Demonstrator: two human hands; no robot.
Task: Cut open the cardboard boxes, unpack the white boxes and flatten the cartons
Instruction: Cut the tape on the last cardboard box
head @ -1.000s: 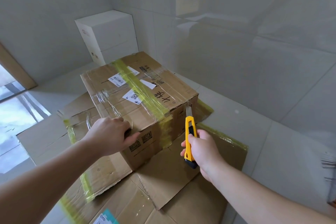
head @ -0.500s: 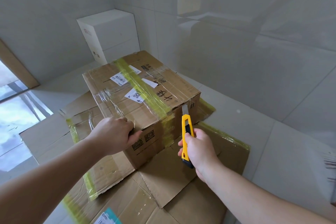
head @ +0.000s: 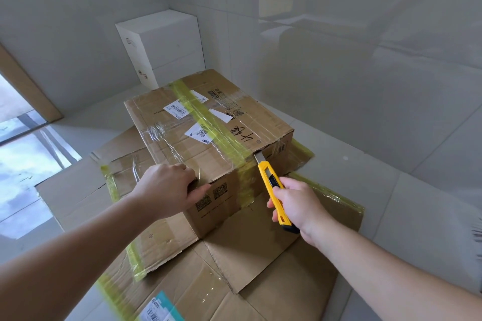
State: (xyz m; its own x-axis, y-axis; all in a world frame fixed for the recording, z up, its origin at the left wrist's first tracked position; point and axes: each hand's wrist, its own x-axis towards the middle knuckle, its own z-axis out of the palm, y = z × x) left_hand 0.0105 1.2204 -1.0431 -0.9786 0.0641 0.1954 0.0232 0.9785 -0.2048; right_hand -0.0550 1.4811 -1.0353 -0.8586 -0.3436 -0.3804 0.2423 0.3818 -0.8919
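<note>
A sealed brown cardboard box (head: pixel 208 133), bound with yellow-green and clear tape, stands on flattened cartons (head: pixel 234 268) on the floor. My left hand (head: pixel 167 190) presses down on the box's near top corner, fingers curled over the edge. My right hand (head: pixel 294 206) grips a yellow utility knife (head: pixel 273 193). Its blade tip is pushed into the seam under the top flap on the box's right side, beside the yellow-green tape. White boxes (head: pixel 161 47) are stacked in the far corner.
Tiled walls close in behind and to the right of the box. A glass door or window with a wooden frame (head: pixel 23 86) lies at the left. Pale floor tiles (head: pixel 417 203) show to the right of the cartons.
My right hand has carried the knife up and left along the box's right side, and the blade now enters the top seam near the tape. My left hand stays on the corner.
</note>
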